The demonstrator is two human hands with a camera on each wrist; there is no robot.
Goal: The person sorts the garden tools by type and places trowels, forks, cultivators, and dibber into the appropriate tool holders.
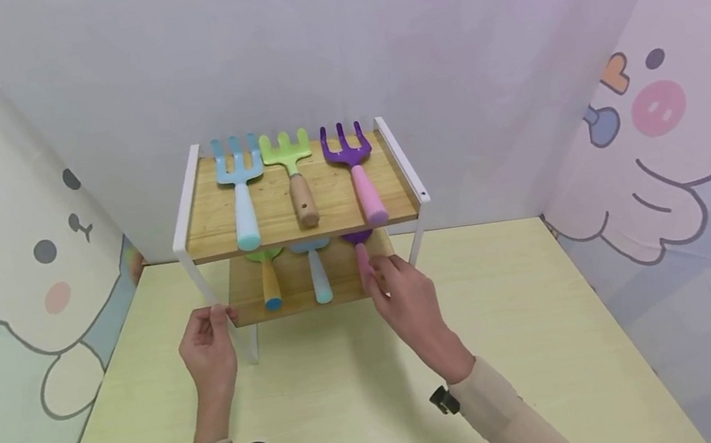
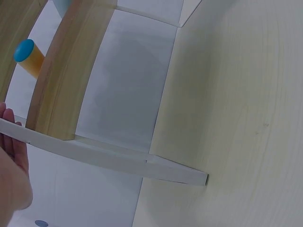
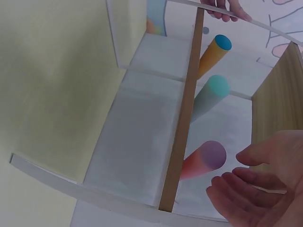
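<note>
A two-tier rack (image 1: 190, 202) with wooden shelves and white metal legs carries toy hand forks. My left hand (image 1: 207, 348) holds the rack's front left leg, its fingers (image 2: 19, 142) behind the white bar in the left wrist view. On the lower shelf (image 1: 299, 305), my right hand (image 1: 411, 302) is beside the pink-handled fork (image 3: 203, 158). In the right wrist view its thumb and fingers are spread, just apart from the handle's end. Left of that fork lie a light blue fork (image 1: 320, 278) and a green fork with an orange handle (image 1: 271, 286).
The upper shelf (image 1: 272, 231) bears a light blue fork (image 1: 244, 209), a green fork with a wooden handle (image 1: 301, 191) and a purple fork with a pink handle (image 1: 366, 188). The rack stands on a pale wooden table (image 1: 520, 319) against cartoon-printed cloth walls (image 1: 269, 40).
</note>
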